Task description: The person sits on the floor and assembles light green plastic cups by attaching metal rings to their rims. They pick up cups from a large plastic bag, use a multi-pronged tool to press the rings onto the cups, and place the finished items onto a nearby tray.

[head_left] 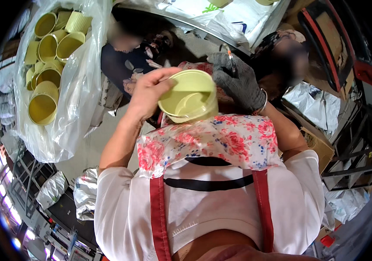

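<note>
A pale yellow-green round plastic pot (188, 87) is tilted in front of my chest, its wide mouth facing up toward me. My bare left hand (150, 89) grips its left rim, fingers behind and thumb at the edge. On the pot's other side, close to its right wall, is my right hand (240, 82) in a dark grey glove. Its fingers are closed round a slim tool (230, 54) with an orange and dark shaft and a curved metal tip pointing away from me. Whether the glove touches the pot I cannot tell. My floral apron (212, 141) lies below the pot.
A clear plastic bag (79, 126) at the left holds several similar yellow-green pots (43, 104). Beyond my lap stands a work surface covered with white plastic sheeting (186, 13). At the right are a cardboard box (318, 150), silver bags (314, 106) and a black metal rack (355, 161).
</note>
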`<act>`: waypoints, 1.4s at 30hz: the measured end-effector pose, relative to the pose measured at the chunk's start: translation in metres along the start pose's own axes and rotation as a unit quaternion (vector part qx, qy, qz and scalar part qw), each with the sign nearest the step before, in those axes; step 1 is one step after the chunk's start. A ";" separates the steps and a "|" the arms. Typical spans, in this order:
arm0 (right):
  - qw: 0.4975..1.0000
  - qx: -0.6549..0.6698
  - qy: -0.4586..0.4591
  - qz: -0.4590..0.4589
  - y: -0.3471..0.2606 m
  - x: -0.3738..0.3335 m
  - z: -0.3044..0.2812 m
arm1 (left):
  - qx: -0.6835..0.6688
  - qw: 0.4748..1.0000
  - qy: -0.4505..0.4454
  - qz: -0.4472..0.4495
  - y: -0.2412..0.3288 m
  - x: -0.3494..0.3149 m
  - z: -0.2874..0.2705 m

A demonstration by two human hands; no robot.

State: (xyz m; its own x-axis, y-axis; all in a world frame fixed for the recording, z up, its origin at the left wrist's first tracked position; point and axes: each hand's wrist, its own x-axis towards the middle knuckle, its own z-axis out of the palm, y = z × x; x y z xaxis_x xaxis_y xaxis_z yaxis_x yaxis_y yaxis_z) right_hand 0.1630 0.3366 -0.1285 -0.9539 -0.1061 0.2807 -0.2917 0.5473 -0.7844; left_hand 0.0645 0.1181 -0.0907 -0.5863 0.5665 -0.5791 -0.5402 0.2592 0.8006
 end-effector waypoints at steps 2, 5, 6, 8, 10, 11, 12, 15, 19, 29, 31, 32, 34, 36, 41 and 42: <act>0.995 0.089 0.039 0.037 0.003 -0.006 -0.007 | 0.047 0.997 0.045 0.043 -0.004 -0.003 -0.018; 0.985 0.155 0.002 0.078 0.005 -0.012 -0.031 | 0.178 0.932 0.261 0.176 0.031 -0.029 -0.051; 0.943 0.270 -0.034 0.191 -0.003 -0.014 -0.040 | 0.131 0.898 0.312 0.281 0.035 -0.039 -0.083; 0.897 0.381 -0.032 0.221 -0.019 -0.004 -0.050 | 0.277 0.741 0.470 0.391 0.084 -0.075 -0.126; 0.888 0.427 -0.042 0.164 -0.015 -0.002 -0.051 | 0.334 0.581 0.630 0.393 0.114 -0.091 -0.165; 0.914 0.378 -0.063 0.134 -0.014 0.002 -0.051 | 0.422 0.513 0.676 0.320 0.127 -0.111 -0.200; 0.914 0.379 -0.066 0.126 -0.014 0.007 -0.050 | 0.502 0.434 0.710 0.236 0.136 -0.128 -0.219; 0.725 0.652 -0.019 0.220 -0.015 0.016 -0.045 | 0.557 0.252 0.715 0.339 0.153 -0.120 -0.197; 0.594 0.778 -0.016 0.202 -0.009 0.036 -0.031 | 0.428 0.644 0.407 0.486 0.106 -0.066 -0.134; 0.540 0.826 0.034 0.161 -0.001 0.048 -0.011 | -0.291 0.931 -0.191 -0.112 0.005 0.042 0.023; 0.534 0.833 0.034 0.142 0.001 0.049 -0.009 | -0.322 0.918 -0.196 -0.122 0.004 0.046 0.028; 0.530 0.839 0.022 0.121 0.007 0.050 -0.008 | -0.354 0.909 -0.180 -0.127 0.002 0.049 0.025; 0.506 0.853 0.016 0.127 0.015 0.046 -0.009 | -0.417 0.887 -0.145 -0.137 -0.002 0.055 0.014; 0.466 0.865 0.026 0.181 0.022 0.041 -0.012 | -0.457 0.864 -0.174 -0.117 -0.003 0.054 0.007; 0.492 0.848 -0.040 0.193 0.057 0.026 0.005 | -0.476 0.866 -0.134 -0.080 0.007 0.036 0.012; 0.499 0.839 -0.040 0.214 0.060 0.024 0.009 | -0.466 0.875 -0.108 -0.077 0.010 0.034 0.015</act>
State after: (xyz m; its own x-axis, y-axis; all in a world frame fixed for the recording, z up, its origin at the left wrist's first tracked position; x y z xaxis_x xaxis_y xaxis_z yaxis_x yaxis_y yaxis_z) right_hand 0.1223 0.3598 -0.1738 -0.9343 -0.3475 -0.0803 0.3557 -0.9238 -0.1414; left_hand 0.0480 0.1517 -0.1005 -0.3899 0.7411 -0.5466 -0.9193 -0.3474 0.1848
